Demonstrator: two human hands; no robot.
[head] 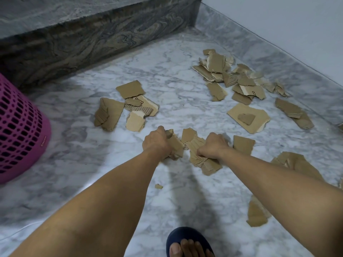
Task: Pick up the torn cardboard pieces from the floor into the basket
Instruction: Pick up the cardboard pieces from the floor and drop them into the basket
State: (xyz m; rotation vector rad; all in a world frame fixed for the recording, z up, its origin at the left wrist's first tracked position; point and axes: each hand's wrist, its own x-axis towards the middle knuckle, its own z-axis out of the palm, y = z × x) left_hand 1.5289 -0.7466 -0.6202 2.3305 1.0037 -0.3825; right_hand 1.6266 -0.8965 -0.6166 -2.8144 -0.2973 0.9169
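Note:
Torn brown cardboard pieces lie scattered over the marble floor (185, 86). My left hand (156, 140) is closed on a bunch of cardboard pieces (176, 145) at the centre. My right hand (213, 145) grips another bunch of cardboard pieces (198, 158) just beside it, low to the floor. A group of pieces (128, 104) lies beyond my hands, and a larger heap (232, 76) sits at the far right near the wall. The pink perforated basket (20, 130) stands at the left edge, well away from both hands.
A dark marble step (92, 39) rises at the back. A pale wall (278, 30) runs along the right. More pieces lie at the right (248, 117) and near right (257, 214). My foot in a blue slipper (187, 242) is at the bottom.

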